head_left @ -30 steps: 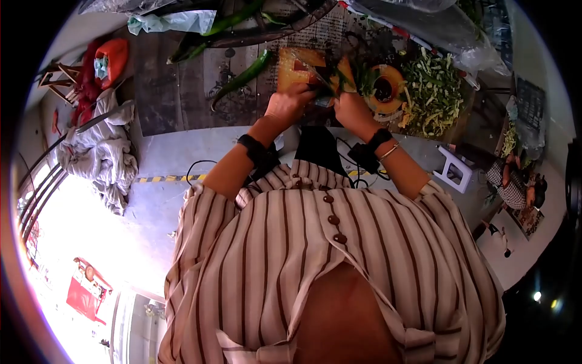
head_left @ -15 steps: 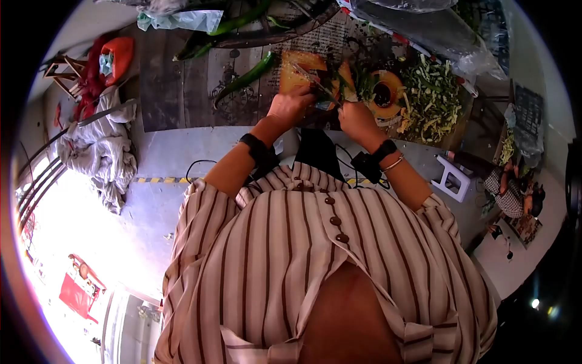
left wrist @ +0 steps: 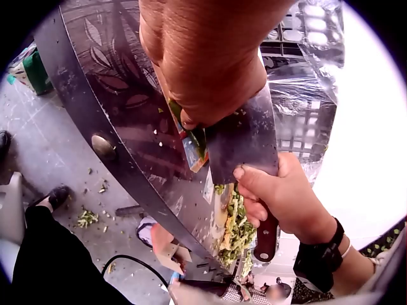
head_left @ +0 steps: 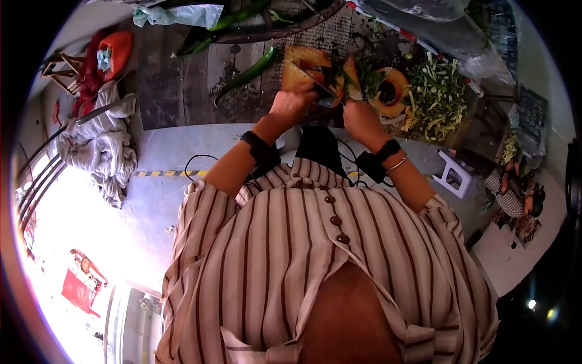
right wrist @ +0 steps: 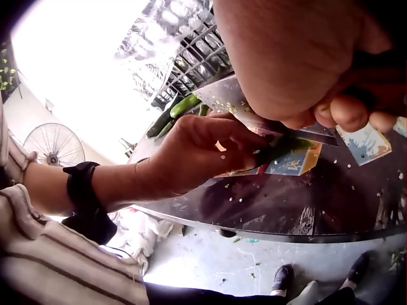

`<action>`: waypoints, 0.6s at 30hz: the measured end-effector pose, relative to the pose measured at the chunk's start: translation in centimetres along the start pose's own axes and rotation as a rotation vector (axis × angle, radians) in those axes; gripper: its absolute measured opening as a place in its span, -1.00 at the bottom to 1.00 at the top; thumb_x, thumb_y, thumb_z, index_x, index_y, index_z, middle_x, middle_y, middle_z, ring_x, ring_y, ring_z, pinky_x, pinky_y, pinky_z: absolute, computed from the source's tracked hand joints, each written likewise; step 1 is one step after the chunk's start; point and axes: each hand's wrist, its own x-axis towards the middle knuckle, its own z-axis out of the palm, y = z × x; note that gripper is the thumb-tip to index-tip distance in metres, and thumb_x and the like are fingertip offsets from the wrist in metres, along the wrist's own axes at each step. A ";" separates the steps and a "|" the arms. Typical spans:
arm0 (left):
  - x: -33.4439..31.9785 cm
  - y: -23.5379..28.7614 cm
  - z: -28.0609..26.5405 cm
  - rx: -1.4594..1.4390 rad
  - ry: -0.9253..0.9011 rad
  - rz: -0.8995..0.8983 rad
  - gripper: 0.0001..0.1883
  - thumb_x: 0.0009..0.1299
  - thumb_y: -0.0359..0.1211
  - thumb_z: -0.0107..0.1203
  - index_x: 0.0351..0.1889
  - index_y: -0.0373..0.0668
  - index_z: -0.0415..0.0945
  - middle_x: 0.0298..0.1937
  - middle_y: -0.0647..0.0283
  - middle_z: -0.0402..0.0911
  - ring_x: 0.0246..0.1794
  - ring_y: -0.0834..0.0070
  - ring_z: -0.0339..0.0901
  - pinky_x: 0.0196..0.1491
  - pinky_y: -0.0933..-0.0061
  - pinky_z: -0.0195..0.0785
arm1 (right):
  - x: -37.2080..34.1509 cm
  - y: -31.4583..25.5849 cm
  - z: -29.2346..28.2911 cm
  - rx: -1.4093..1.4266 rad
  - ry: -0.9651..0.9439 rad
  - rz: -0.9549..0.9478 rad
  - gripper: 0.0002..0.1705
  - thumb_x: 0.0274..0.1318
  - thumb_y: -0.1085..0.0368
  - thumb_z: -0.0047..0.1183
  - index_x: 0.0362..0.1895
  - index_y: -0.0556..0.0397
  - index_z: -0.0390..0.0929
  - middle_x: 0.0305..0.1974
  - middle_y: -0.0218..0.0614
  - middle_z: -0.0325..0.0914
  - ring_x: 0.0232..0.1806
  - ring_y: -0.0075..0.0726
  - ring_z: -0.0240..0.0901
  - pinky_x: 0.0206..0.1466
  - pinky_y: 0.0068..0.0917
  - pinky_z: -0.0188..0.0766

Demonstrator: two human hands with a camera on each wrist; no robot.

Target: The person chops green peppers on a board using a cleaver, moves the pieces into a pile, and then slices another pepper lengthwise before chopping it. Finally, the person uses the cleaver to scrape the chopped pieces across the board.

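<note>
My left hand point(head_left: 295, 104) pinches a green pepper point(right wrist: 280, 151) against a colorful printed board point(right wrist: 308, 159) on the table. In the left wrist view my right hand point(left wrist: 283, 197) grips a cleaver by its dark riveted handle point(left wrist: 266, 238). The broad blade point(left wrist: 245, 140) stands right beside the left fingers, with small bits stuck to it. Part of the pepper is hidden by the left hand and the blade. Left of the hands lies a whole long green pepper point(head_left: 245, 79). A heap of chopped greens point(head_left: 435, 100) lies to the right.
Between the hands and the heap sits a round orange piece point(head_left: 397, 85) with a dark center. More green peppers point(head_left: 242, 13) lie in a dark round tray at the back. Plastic bags point(head_left: 448, 42) cover the far right. A white stool point(head_left: 454, 174) stands on the floor.
My right hand has shifted slightly to the right and toward my body with the cleaver. The left hand stays nearly in place on the pepper.
</note>
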 end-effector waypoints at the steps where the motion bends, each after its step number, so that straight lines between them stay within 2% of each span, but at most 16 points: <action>1: 0.0 0.0 0.0 0.009 -0.001 0.003 -0.78 0.13 -0.35 0.20 -0.23 -0.01 0.59 -0.25 0.33 0.47 -0.15 0.31 0.52 -0.28 0.31 0.47 | 0.0 0.0 0.0 0.003 -0.005 0.004 -0.86 0.01 0.43 -0.06 -0.41 0.24 0.53 -0.45 0.10 0.55 -0.37 0.22 0.53 -0.27 -0.01 0.47; 2: 0.0 0.0 0.0 0.005 -0.005 0.002 -0.78 0.13 -0.35 0.20 -0.23 -0.01 0.59 -0.25 0.33 0.47 -0.15 0.31 0.52 -0.28 0.31 0.47 | 0.0 0.0 0.0 0.017 -0.004 0.010 -0.86 0.01 0.42 -0.06 -0.42 0.24 0.53 -0.46 0.10 0.55 -0.37 0.23 0.53 -0.27 -0.01 0.47; 4: 0.0 -0.1 -0.1 0.022 -0.047 -0.028 -0.74 0.20 -0.23 0.22 -0.14 0.05 0.61 -0.11 0.36 0.56 -0.09 0.31 0.55 -0.26 0.32 0.51 | 0.1 0.2 0.2 0.034 -0.008 0.018 -0.86 0.01 0.42 -0.06 -0.43 0.24 0.53 -0.46 0.11 0.55 -0.37 0.23 0.53 -0.27 0.00 0.46; 7: 0.3 0.4 -0.6 0.031 -0.132 -0.103 -0.75 0.18 -0.27 0.22 -0.15 0.04 0.60 -0.10 0.34 0.56 -0.10 0.28 0.56 -0.26 0.30 0.51 | 0.6 1.0 1.7 0.082 0.020 0.013 -0.86 0.00 0.41 -0.05 -0.42 0.23 0.53 -0.47 0.12 0.54 -0.38 0.23 0.53 -0.28 0.01 0.46; 11: 0.2 0.5 -0.2 0.014 -0.081 -0.063 -0.75 0.18 -0.30 0.21 -0.16 0.02 0.59 -0.11 0.33 0.56 -0.12 0.27 0.57 -0.28 0.28 0.51 | 2.9 0.2 1.9 0.105 0.070 -0.027 -0.84 -0.03 0.39 -0.02 -0.50 0.25 0.53 -0.50 0.14 0.53 -0.40 0.25 0.52 -0.30 0.01 0.46; 14: 0.5 0.2 -0.3 0.062 -0.034 -0.031 -0.76 0.13 -0.38 0.19 -0.20 -0.04 0.57 -0.21 0.32 0.52 -0.17 0.28 0.55 -0.28 0.30 0.47 | 3.4 0.1 1.5 0.112 0.125 -0.033 -0.78 -0.02 0.36 0.00 -0.56 0.28 0.54 -0.52 0.17 0.51 -0.41 0.27 0.51 -0.30 -0.01 0.45; 18: 0.3 0.1 -0.1 0.010 -0.094 -0.061 -0.66 0.15 -0.34 0.21 -0.07 -0.05 0.56 -0.06 0.35 0.55 -0.09 0.25 0.56 -0.21 0.32 0.51 | 3.1 0.8 0.7 0.261 0.138 0.033 -0.75 0.03 0.30 0.03 -0.51 0.28 0.56 -0.48 0.18 0.52 -0.38 0.31 0.49 -0.29 0.01 0.43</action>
